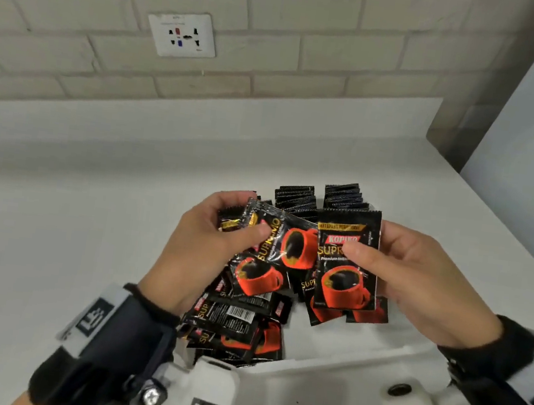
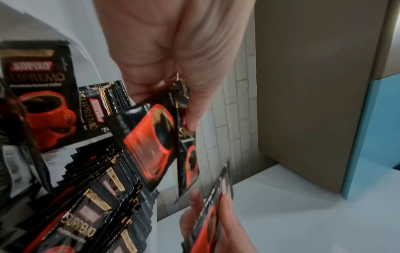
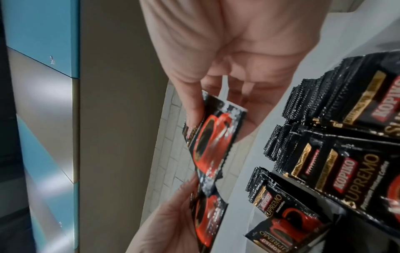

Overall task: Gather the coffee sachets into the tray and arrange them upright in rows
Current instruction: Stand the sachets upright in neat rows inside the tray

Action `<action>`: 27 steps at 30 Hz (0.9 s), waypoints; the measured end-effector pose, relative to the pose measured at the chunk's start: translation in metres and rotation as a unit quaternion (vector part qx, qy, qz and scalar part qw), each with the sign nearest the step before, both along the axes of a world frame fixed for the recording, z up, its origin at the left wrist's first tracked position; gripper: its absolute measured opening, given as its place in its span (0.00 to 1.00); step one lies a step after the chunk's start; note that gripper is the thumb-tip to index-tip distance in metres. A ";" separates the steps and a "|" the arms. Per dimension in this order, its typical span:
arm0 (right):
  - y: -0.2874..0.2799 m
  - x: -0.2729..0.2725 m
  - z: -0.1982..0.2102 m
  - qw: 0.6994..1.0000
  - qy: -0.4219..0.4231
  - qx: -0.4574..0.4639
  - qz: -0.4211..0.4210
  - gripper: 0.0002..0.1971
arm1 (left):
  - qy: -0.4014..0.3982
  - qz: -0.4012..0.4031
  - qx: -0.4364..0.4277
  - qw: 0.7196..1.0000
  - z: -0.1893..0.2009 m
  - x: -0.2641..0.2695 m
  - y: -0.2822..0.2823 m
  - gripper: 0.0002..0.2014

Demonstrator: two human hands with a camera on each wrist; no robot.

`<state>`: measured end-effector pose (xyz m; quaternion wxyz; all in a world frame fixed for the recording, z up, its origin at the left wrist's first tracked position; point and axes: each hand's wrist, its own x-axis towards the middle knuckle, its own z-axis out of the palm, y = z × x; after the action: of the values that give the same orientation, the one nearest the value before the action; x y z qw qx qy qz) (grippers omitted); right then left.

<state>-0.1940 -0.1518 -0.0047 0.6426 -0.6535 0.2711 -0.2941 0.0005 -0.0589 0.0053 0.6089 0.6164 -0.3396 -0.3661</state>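
Note:
Black coffee sachets printed with a red cup are the objects here. My left hand (image 1: 243,223) pinches a fanned bunch of sachets (image 1: 263,252) between thumb and fingers; the same bunch of sachets (image 2: 155,140) fills the left wrist view. My right hand (image 1: 367,248) pinches a single sachet (image 1: 345,265) held upright beside that bunch, and this single sachet (image 3: 212,142) appears again in the right wrist view. Behind both hands stand upright rows of sachets (image 1: 295,195). A loose pile of sachets (image 1: 237,326) lies under my left wrist. The tray itself is mostly hidden by its contents.
The white counter (image 1: 56,210) runs left and back to a pale brick wall with a wall socket (image 1: 182,34). A grey pillar (image 1: 452,134) closes the back right corner. A blue panel (image 2: 368,119) stands beyond the counter's end.

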 end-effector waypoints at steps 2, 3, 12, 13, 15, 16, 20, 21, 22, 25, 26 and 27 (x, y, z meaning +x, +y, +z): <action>0.002 0.002 0.002 1.000 -0.002 -0.016 -0.019 0.13 | -0.028 -0.007 -0.002 1.000 0.000 -0.006 -0.004 0.20; 0.004 0.002 0.003 0.999 0.001 -0.035 -0.025 0.12 | -0.047 -0.011 -0.002 0.999 0.000 -0.008 -0.006 0.20; 0.004 0.010 -0.010 0.998 0.020 -0.038 -0.046 0.06 | 0.107 -0.052 -0.044 0.992 0.001 -0.024 -0.010 0.18; 0.004 0.010 -0.013 0.998 0.000 -0.019 -0.061 0.06 | 0.137 -0.053 -0.049 0.988 0.001 -0.025 -0.010 0.15; 0.004 0.012 -0.018 0.995 -0.043 0.022 -0.085 0.08 | 0.175 -0.046 -0.062 0.981 -0.001 -0.026 -0.009 0.10; 0.005 0.013 -0.020 0.994 -0.055 0.031 -0.093 0.08 | 0.186 -0.040 -0.071 0.979 -0.001 -0.027 -0.008 0.10; 0.012 0.021 -0.021 0.992 -0.061 0.027 -0.110 0.10 | 0.183 -0.024 -0.098 0.978 -0.004 -0.035 -0.007 0.11; 0.014 0.023 -0.020 0.992 -0.057 0.012 -0.112 0.12 | 0.169 -0.025 -0.100 0.980 -0.005 -0.037 -0.007 0.13; 0.016 0.024 -0.019 0.993 -0.049 -0.004 -0.111 0.14 | 0.150 -0.024 -0.101 0.983 -0.006 -0.038 -0.008 0.15; 0.019 0.024 -0.016 0.994 -0.019 -0.039 -0.101 0.07 | 0.111 -0.010 -0.098 0.989 -0.009 -0.040 -0.009 0.18; 0.020 0.023 -0.015 0.994 -0.001 -0.053 -0.097 0.05 | 0.114 -0.006 -0.101 0.988 -0.009 -0.039 -0.009 0.16; 0.020 0.021 -0.015 0.993 0.023 -0.074 -0.093 0.04 | 0.120 -0.002 -0.104 0.987 -0.009 -0.039 -0.009 0.14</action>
<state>-0.1729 -0.1320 -0.0197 0.5557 -0.6778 0.3234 -0.3567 -0.0385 -0.0680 -0.0036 0.7053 0.5007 -0.3016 -0.4010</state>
